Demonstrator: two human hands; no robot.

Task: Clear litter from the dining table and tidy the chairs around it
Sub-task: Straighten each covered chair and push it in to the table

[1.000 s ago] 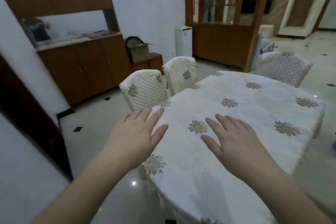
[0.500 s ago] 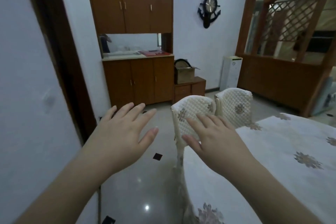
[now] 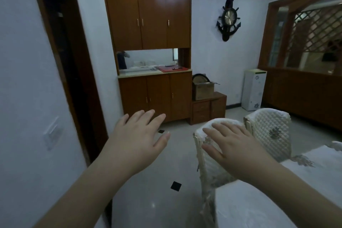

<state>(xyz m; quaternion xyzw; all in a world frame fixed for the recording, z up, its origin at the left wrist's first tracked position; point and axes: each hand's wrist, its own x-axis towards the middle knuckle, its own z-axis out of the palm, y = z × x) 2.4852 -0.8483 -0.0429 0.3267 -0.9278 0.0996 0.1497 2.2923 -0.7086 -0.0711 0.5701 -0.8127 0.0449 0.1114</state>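
The dining table with its white flowered cloth fills the lower right corner; no litter shows on the visible part. Two chairs in white quilted covers stand at its left side, the nearer chair and a second chair behind it. My right hand is stretched out flat, fingers straight, in front of the nearer chair's back; contact with it is unclear. My left hand hangs open in the air over the floor, left of that chair, holding nothing.
A white wall and a dark door frame are close on the left. A wooden cabinet stands ahead with a low drawer unit and a cardboard box beside it. A wooden lattice partition closes the right. Tiled floor lies between.
The view has swung left and up, away from the tabletop toward the cabinet wall. Both hands left the tablecloth; the right hand now sits in front of the nearer chair's back.
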